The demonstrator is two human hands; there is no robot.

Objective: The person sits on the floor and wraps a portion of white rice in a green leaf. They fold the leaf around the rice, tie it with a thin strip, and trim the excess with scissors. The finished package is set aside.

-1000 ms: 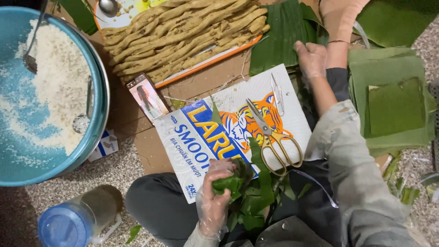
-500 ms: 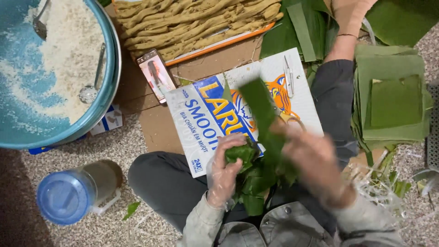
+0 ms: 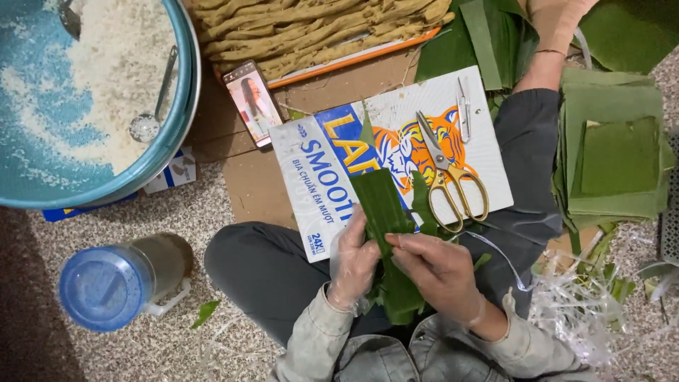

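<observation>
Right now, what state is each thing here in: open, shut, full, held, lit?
Leaf strip: held flat between both hands.
Left hand: in a clear glove, gripping the strip.
Right hand: bare, pinching the strip.
Scissors: lying shut on the cardboard.
Phone: screen lit.
Blue basin: partly filled with white grains.
Jug: blue lid on.
Folded leaves: stacked.

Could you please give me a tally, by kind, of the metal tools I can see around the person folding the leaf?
Scissors with gold handles: 1
Small snips: 1
Spoons in the blue basin: 2, one on the rice and one at the top edge
Total: 4

Both hands, left hand and right hand, hold the green leaf.
</observation>
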